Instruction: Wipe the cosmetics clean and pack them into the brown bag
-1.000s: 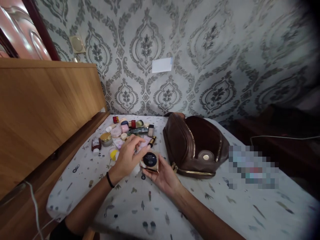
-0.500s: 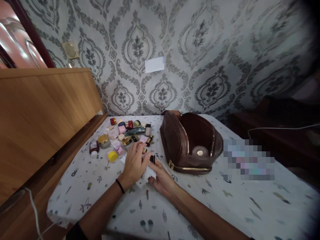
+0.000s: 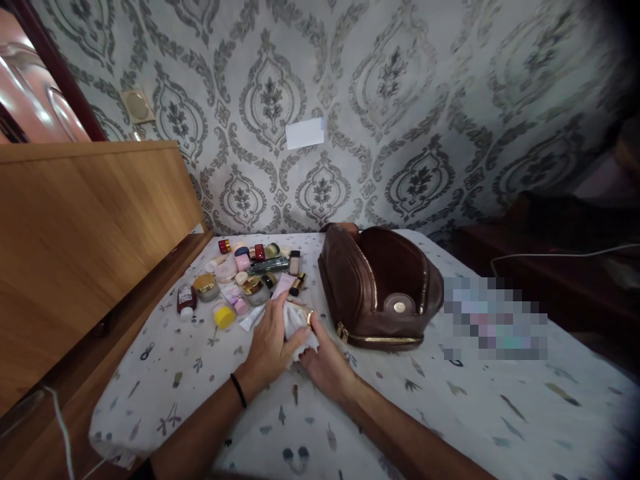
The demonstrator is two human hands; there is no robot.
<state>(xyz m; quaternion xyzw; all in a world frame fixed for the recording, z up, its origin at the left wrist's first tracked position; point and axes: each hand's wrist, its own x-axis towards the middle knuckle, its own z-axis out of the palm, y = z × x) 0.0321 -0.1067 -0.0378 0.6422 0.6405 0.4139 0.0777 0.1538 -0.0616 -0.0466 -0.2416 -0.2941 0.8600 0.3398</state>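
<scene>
My left hand (image 3: 266, 343) is closed on a crumpled white wipe (image 3: 294, 321), pressing it against a small item. My right hand (image 3: 329, 361) grips that small item by one end, where a shiny gold part (image 3: 311, 318) shows at the fingertips. The rest of it is hidden by the wipe and my fingers, so its kind is unclear. Just beyond my hands lie a pink tube (image 3: 283, 285), a black-and-gold tube (image 3: 297, 285) and a jar with a gold lid (image 3: 254, 287). A yellow-lidded jar (image 3: 224, 316) sits left of my left hand.
A brown leather bag (image 3: 345, 287) stands unzipped to the right of my hands. Several cosmetic jars and tubes, among them a dark red bottle (image 3: 186, 300), crowd the back left of the patterned white cloth (image 3: 280, 427). A wooden panel (image 3: 100, 220) borders the left side.
The small item has turned in my hands: a black end showed before, now a gold part does. My left hand and the wipe have shifted round it.
</scene>
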